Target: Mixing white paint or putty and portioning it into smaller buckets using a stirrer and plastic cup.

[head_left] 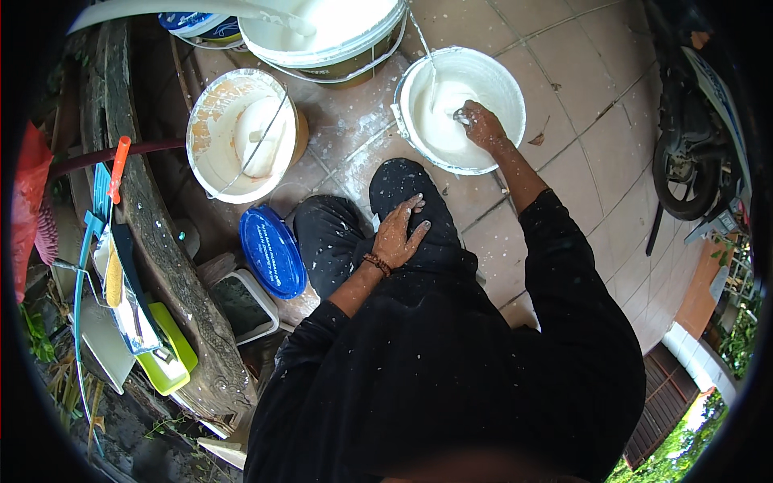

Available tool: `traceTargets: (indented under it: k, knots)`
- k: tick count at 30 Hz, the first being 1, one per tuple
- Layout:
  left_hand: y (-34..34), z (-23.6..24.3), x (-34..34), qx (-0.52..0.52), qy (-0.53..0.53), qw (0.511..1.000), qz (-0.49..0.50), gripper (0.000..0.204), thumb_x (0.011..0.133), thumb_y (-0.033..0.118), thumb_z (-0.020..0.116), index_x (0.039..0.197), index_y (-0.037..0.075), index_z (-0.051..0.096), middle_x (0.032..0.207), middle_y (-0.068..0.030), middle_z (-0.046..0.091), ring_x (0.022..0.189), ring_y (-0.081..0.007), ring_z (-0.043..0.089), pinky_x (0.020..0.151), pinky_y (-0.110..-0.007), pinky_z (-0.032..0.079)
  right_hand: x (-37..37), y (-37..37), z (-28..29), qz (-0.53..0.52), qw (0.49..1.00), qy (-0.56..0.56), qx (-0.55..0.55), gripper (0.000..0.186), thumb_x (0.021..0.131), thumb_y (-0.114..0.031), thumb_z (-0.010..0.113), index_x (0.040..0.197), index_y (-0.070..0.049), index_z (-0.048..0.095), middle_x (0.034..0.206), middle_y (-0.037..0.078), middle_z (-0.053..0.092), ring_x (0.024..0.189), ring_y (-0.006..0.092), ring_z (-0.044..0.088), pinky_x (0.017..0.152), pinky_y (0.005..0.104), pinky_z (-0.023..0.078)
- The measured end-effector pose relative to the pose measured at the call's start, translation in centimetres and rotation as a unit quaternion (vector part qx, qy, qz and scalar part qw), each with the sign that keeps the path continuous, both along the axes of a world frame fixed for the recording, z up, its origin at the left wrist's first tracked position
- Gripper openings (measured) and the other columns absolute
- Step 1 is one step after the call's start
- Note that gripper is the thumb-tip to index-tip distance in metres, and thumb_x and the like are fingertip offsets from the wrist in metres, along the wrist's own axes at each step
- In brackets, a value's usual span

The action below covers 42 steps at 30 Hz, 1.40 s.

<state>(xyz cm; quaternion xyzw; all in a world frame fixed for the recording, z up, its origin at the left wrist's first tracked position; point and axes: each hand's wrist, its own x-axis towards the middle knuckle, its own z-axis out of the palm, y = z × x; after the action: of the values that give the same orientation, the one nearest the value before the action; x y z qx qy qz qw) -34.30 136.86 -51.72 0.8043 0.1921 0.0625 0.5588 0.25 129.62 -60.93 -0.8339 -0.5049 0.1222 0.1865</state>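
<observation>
My right hand (484,127) reaches into a white bucket (509,79) at the upper right of centre. Its fingers are closed round a small greyish, paint-smeared thing (461,117) whose kind I cannot make out. White paint (439,135) lies inside the bucket, below the hand. A wire handle (427,40) stands up over the bucket's far side. My left hand (393,238) rests on my dark, paint-spotted trousers near the knee, fingers spread and holding nothing.
A larger bucket of white paint (354,20) and a paint-streaked bucket (205,121) stand nearby. A blue lid (272,251) is by my left knee. A wooden beam (173,233) with a green tray (179,342) lies left. A motorbike (691,157) is at right.
</observation>
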Motion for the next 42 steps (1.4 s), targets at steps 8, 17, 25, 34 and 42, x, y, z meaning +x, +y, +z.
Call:
traceTargets:
  k: [8, 17, 25, 34, 42]
  knots:
    - [0.5, -0.6, 0.2, -0.019, 0.001, 1.000, 0.020, 0.056, 0.092, 0.021, 0.067, 0.140, 0.002, 0.046, 0.122, -0.0144, 0.064, 0.109, -0.0269, 0.062, 0.101, -0.038, 0.046, -1.6, 0.4, 0.7, 0.026, 0.982, -0.112, -0.147, 0.020, 0.081, -0.014, 0.064, 0.100, -0.006, 0.067, 0.098, 0.012, 0.063, 0.099, 0.0293, 0.063, 0.087, 0.0377, 0.054]
    - [2.8, 1.1, 1.4, -0.035, -0.028, 0.996, 0.072, 0.059, 0.088, 0.016, 0.071, 0.140, 0.002, 0.046, 0.119, -0.0128, 0.065, 0.088, -0.0214, 0.065, 0.085, -0.033, 0.052, -3.0, 0.9, 1.2, -0.123, 0.991, -0.051, -0.028, 0.034, 0.083, -0.020, 0.067, 0.112, -0.003, 0.066, 0.113, 0.019, 0.063, 0.104, 0.0357, 0.062, 0.096, 0.0424, 0.050]
    - [5.1, 5.4, -1.6, -0.031, -0.045, 0.977, 0.206, 0.054, 0.088, 0.009, 0.071, 0.136, -0.002, 0.049, 0.111, -0.0093, 0.068, 0.080, -0.0129, 0.063, 0.075, -0.027, 0.051, -5.2, 1.9, 2.6, -0.097, 0.989, 0.025, -0.108, 0.036, 0.084, -0.023, 0.063, 0.114, -0.004, 0.066, 0.115, 0.020, 0.065, 0.106, 0.0349, 0.063, 0.097, 0.0401, 0.049]
    - [9.8, 6.4, -10.6, 0.048, -0.068, 0.882, 0.463, 0.035, 0.095, 0.004, 0.062, 0.129, -0.002, 0.056, 0.108, -0.0100, 0.066, 0.095, -0.0124, 0.061, 0.087, -0.027, 0.050, -4.0, 0.3, 0.3, -0.151, 0.981, 0.015, -0.122, 0.048, 0.084, -0.026, 0.067, 0.119, 0.006, 0.062, 0.122, 0.025, 0.063, 0.113, 0.0387, 0.059, 0.102, 0.0415, 0.045]
    - [28.5, 8.5, -9.5, 0.343, 0.108, 0.890, 0.279, 0.028, 0.096, 0.020, 0.063, 0.118, 0.005, 0.066, 0.103, -0.0163, 0.071, 0.081, -0.0274, 0.069, 0.074, -0.039, 0.054, -4.3, -0.6, 0.5, -0.189, 0.980, 0.014, -0.063, 0.051, 0.084, -0.028, 0.067, 0.120, 0.008, 0.061, 0.124, 0.025, 0.062, 0.115, 0.0406, 0.057, 0.104, 0.0442, 0.044]
